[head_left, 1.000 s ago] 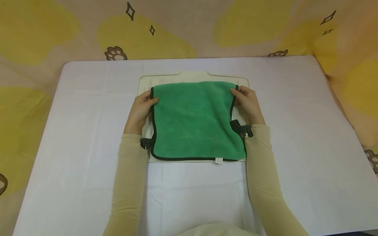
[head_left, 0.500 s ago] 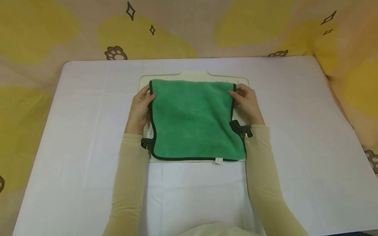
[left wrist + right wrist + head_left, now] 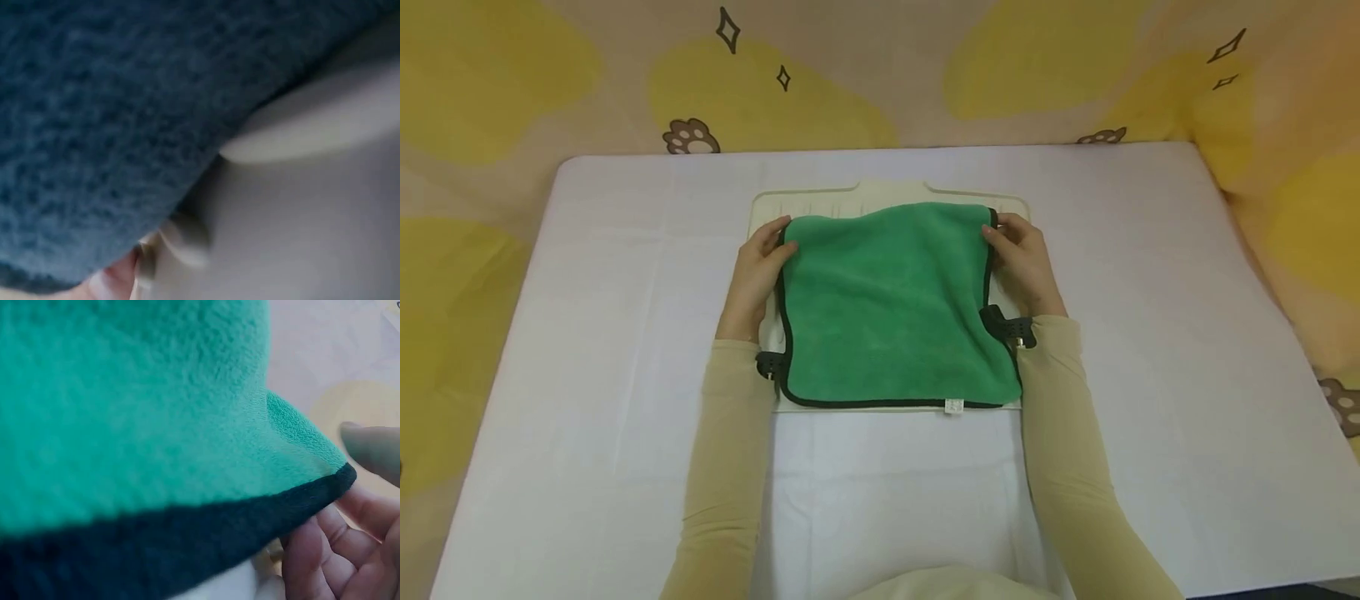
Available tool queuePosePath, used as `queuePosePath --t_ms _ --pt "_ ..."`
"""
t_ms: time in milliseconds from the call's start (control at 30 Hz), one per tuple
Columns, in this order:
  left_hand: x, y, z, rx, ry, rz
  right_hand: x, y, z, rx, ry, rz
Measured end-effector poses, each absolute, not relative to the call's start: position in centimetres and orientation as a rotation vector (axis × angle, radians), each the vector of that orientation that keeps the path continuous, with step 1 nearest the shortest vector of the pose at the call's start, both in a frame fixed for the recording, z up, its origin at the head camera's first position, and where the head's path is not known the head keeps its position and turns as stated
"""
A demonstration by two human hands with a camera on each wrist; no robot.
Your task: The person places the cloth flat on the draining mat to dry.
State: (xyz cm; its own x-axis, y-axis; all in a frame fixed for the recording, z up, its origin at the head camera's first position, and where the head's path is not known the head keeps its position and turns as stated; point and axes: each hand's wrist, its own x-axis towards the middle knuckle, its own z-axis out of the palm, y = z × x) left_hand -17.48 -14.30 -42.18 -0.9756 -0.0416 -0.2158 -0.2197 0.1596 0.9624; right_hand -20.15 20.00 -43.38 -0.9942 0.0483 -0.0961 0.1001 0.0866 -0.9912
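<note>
A green plush towel with black edging lies spread over a cream ribbed board, its small white tag at the near edge. My left hand pinches the towel's upper left corner, thumb on the green face. The upper right corner sits between the thumb and fingers of my right hand. In the right wrist view the black-edged corner rests against the right fingers, with the thumb a little apart from it. The left wrist view is filled mostly by the dark blue-grey underside of the towel; a fingertip shows at its lower edge.
The cream board shows beyond the towel's far edge, with raised ribs and a stepped far rim. A white-covered table surrounds it. Yellow patterned fabric hangs behind and at both sides.
The far edge first rose slightly away from me, then its left corner dropped back. That edge now slopes down on the left and bulges right of middle. Both hands keep their places at the corners.
</note>
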Motion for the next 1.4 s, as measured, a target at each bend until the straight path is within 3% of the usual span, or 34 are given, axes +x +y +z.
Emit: queuePosePath --t_ms 300,567,867,1233,1400 --pt "-19.2 -14.4 -41.8 -0.247 2.346 1.830 -21.4 20.8 -42.1 0.305 2.468 -1.674" --pt "-20.0 -14.4 -42.3 -0.305 2.419 1.877 -21.8 20.2 -42.5 0.279 2.612 -1.682" --pt "-19.8 -15.2 -42.3 -0.309 2.436 1.951 -22.2 20.0 -43.2 0.302 2.646 -1.922" --pt "-19.5 -15.6 -41.8 -0.101 2.496 1.608 -22.4 19.6 -42.4 0.239 2.817 -1.389" --pt "-18.4 -15.7 -41.3 -0.098 2.542 1.550 -20.7 20.3 -41.9 0.153 2.704 -1.383"
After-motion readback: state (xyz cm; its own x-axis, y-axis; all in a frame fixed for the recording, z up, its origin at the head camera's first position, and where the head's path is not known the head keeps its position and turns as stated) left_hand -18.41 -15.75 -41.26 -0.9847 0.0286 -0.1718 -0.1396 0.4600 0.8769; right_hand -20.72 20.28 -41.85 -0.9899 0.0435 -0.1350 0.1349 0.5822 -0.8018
